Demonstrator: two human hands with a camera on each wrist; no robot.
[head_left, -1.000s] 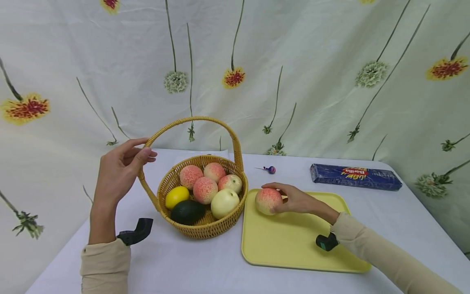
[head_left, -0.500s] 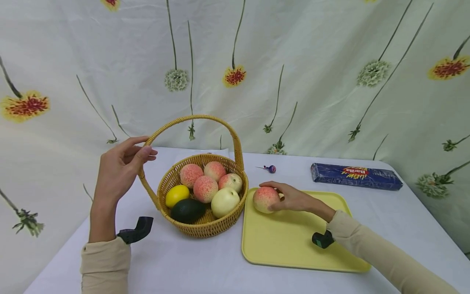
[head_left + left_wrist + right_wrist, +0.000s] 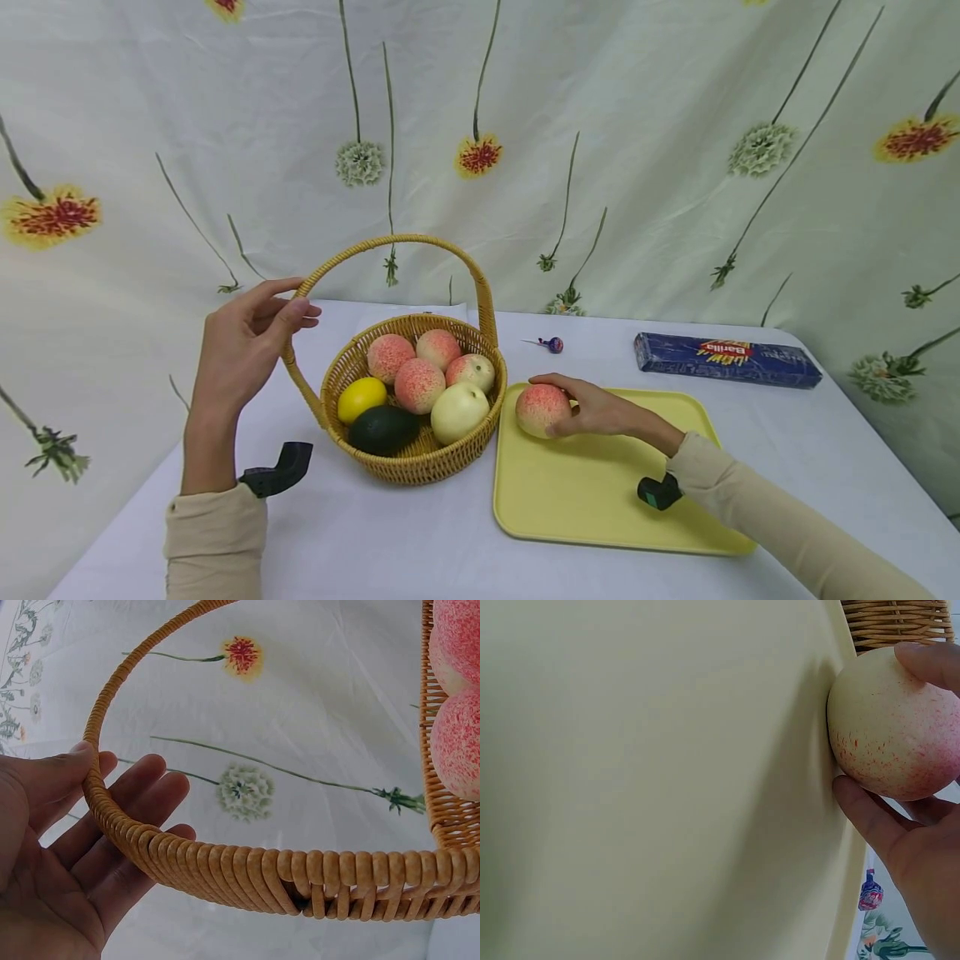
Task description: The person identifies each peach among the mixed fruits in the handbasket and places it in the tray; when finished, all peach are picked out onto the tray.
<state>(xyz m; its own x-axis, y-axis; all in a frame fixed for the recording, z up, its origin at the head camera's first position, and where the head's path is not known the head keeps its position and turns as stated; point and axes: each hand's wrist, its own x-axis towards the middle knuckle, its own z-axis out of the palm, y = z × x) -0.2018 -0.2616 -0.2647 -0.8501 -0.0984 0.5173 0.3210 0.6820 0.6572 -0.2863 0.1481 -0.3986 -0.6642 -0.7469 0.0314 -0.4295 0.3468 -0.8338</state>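
At the left of the head view, my left hand (image 3: pixel 242 350) holds the arched handle (image 3: pixel 405 239) of a wicker basket (image 3: pixel 420 473). The left wrist view shows the thumb on the near side of the handle (image 3: pixel 112 814) and the fingers behind it. Pink-speckled peaches (image 3: pixel 418 386), a lemon (image 3: pixel 362 401), a dark avocado (image 3: pixel 384 431) and a pale yellow round fruit (image 3: pixel 459 414) lie inside. My right hand (image 3: pixel 603 410) grips another peach (image 3: pixel 537 409) at the far left corner of a yellow tray (image 3: pixel 585 508). In the right wrist view this peach (image 3: pixel 889 727) is between thumb and fingers.
A lollipop (image 3: pixel 554 345) lies behind the tray. Farther right is a long blue Barilla pasta pack (image 3: pixel 726 361). The white-covered table (image 3: pixel 390 542) ends at a flower-patterned cloth (image 3: pixel 645 167).
My right hand and the peach have shifted slightly left on the tray, then stayed almost still. The left hand keeps its place on the basket handle.
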